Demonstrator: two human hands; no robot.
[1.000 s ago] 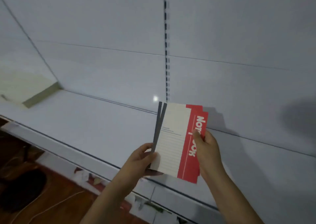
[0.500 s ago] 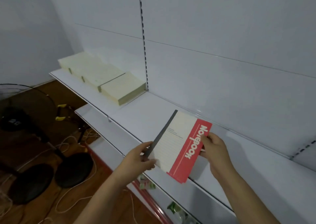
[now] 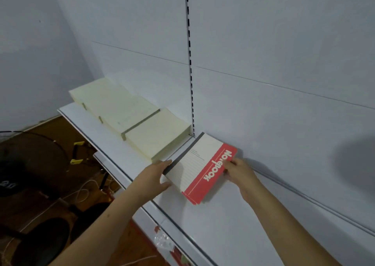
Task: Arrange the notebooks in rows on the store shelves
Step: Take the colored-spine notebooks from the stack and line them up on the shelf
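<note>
- A black fan [image 3: 22, 164] stands on the floor at the far left, its round wire guard in shadow.
- A dark round base [image 3: 46, 243] sits lower left on the brown wooden floor [image 3: 60, 127].
- White cables [image 3: 83, 192] loop across the floor beneath the shelving.
- Two yellow clips [image 3: 78, 152], one above the other, lie beside the fan.
- A pale grey wall [image 3: 30, 42] fills the upper left.
- Red-and-white packaging [image 3: 162, 237] shows below, too blurred to identify.

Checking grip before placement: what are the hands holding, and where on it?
Both hold a thin stack of notebooks: the left hand at the grey spine edge, the right hand at the red edge.
</note>
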